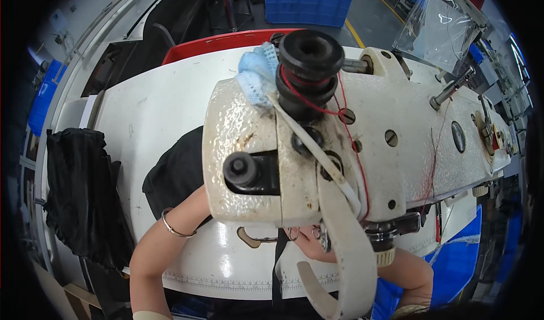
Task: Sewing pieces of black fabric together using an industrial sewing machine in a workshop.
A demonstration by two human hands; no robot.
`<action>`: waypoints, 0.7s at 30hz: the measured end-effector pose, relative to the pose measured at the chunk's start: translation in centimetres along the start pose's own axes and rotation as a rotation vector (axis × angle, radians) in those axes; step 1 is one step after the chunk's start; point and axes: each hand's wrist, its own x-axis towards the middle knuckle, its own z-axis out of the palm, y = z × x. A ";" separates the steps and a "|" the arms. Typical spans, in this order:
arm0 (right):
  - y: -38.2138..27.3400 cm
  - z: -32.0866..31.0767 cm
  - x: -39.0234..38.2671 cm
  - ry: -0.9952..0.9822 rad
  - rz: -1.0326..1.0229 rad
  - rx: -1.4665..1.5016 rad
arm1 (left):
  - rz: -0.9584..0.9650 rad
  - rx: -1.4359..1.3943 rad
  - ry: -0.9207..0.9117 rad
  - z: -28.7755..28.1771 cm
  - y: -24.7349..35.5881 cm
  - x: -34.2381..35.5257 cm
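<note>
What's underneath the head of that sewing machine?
Black fabric pokes out on its left, and part of the right hand shows below. The sewing machine head hides the left hand and whatever it touches.

I count one sewing machine, one worktop, two bare forearms, one metal bangle and one visible hand, the right hand. There's one black cloth bundle, one black fabric piece, one red bin, one big blue crate.

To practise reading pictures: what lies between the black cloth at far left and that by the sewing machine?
Only white tabletop shows between the left cloth and the machine-side cloth, in the head view.
</note>
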 end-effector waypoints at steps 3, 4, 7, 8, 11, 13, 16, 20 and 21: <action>0.0 -0.3 -0.1 0.085 -0.075 0.152 | 0.048 0.188 -0.026 -0.7 0.7 -0.6; 0.1 -0.4 0.1 0.099 -0.106 0.250 | 0.056 0.260 -0.026 -1.1 0.9 -1.2; 0.2 1.4 0.5 0.175 -0.037 0.060 | 0.085 0.474 -0.032 -1.9 1.8 -2.5; 0.3 1.2 0.9 0.169 -0.049 0.070 | 0.092 0.548 -0.034 -2.2 2.2 -3.0; -1.0 0.2 0.8 0.160 -0.082 0.288 | 0.176 0.710 -0.054 -2.3 3.3 -3.4; -1.6 0.9 0.3 0.178 0.031 -0.071 | 0.235 0.822 -0.065 -2.1 4.2 -3.4; -4.0 -1.4 0.9 -0.042 -0.463 -1.166 | 0.238 1.072 -0.056 -1.9 5.8 -5.3; -7.5 1.2 -2.8 0.032 -0.732 -0.889 | 0.108 1.289 -0.072 -1.5 8.9 -11.6; -7.6 2.3 -3.2 0.046 -0.802 -0.859 | 0.022 1.342 -0.082 -2.0 8.8 -13.4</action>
